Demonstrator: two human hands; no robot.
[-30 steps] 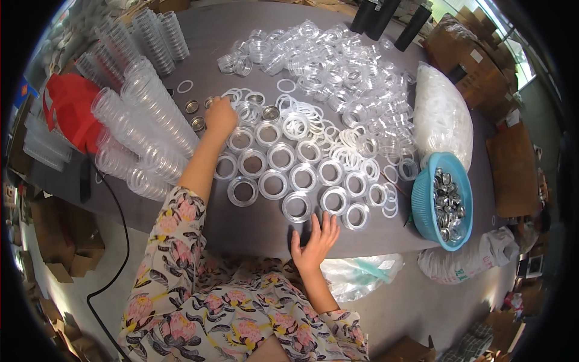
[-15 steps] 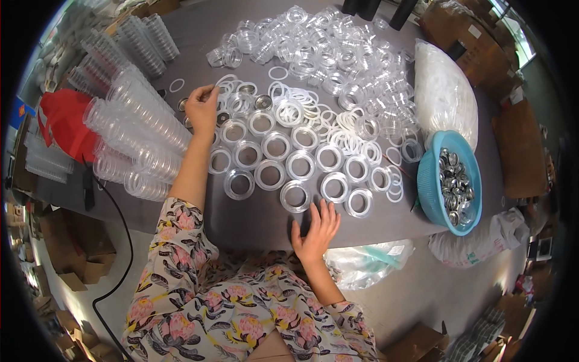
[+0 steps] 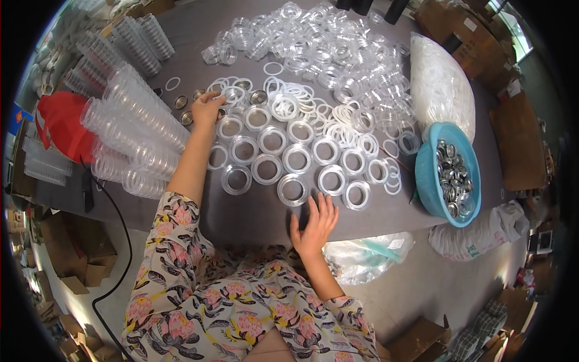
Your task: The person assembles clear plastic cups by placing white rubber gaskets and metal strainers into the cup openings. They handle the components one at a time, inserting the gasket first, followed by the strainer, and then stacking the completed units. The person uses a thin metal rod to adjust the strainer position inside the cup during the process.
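My left hand (image 3: 207, 109) reaches to the far left of the ring rows, fingers bent together beside small silver metal caps (image 3: 186, 117) and white flat rings (image 3: 218, 85). What its fingertips hold, if anything, is too small to make out. My right hand (image 3: 315, 228) rests on the table's near edge, fingers spread and empty, just below a clear plastic ring-shaped case (image 3: 292, 190). Several such cases lie flat in rough rows between the hands. A clear case (image 3: 234, 95) sits among the white rings to the right of my left hand.
Clear plastic cups heap up (image 3: 325, 45) at the back. Tall cup stacks (image 3: 142, 114) and a red cloth-like thing (image 3: 63, 127) are at left. At right stand a blue basket (image 3: 425, 175) of metal caps and a bulging plastic bag (image 3: 440, 90). A black cable (image 3: 125, 241) hangs at left.
My left hand has shifted a little right and nearer, uncovering metal caps on its left. My right hand keeps its place. The whole view has tipped slightly.
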